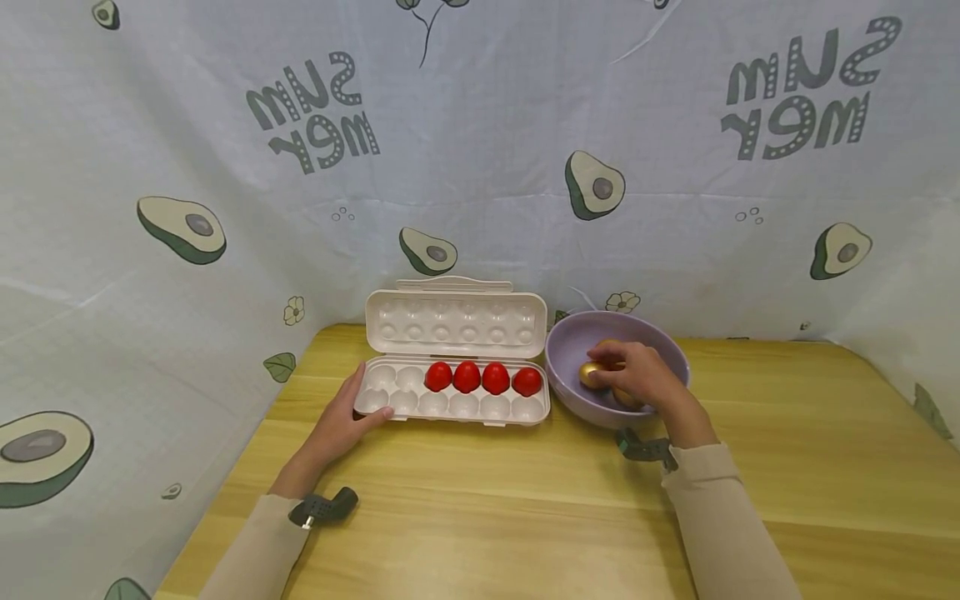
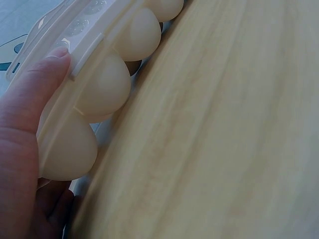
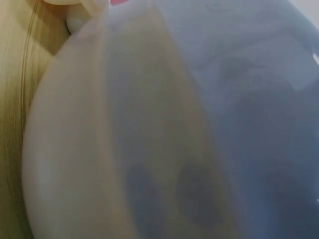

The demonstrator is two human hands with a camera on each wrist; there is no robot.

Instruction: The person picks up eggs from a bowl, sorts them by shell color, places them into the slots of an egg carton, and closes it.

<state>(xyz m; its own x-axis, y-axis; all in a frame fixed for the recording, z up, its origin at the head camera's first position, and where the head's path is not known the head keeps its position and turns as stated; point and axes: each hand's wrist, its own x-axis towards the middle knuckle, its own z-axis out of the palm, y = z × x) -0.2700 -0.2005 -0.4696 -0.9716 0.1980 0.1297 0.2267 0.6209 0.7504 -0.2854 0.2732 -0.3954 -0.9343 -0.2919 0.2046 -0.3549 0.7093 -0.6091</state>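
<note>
On the pale cloth [image 1: 480, 192] behind the table [image 1: 465, 517], I can read "summer" twice, split over two lines and printed back to front, once to the left and once to the right. Avocados are printed all about the lettering.

Below it lies a white egg box [image 1: 433, 406], its lid [image 1: 457, 321] raised at the back. Four red eggs [image 1: 467, 377] fill the right-hand cells of its back row. The person's left hand [image 1: 341, 425] grips the left end, thumb over the front rim and fingers round the far side.

Just beside the box, to the right, stands a purple bowl [image 1: 564, 358]. Inside, the right hand [image 1: 637, 375] pinches a gold egg [image 1: 589, 374] between thumb and bent fingers; more gold eggs [image 1: 624, 400] sit partly hidden under that hand. Dark cameras [image 1: 324, 506] ride on both wrists, beside beige sleeves [image 1: 720, 517].
</note>
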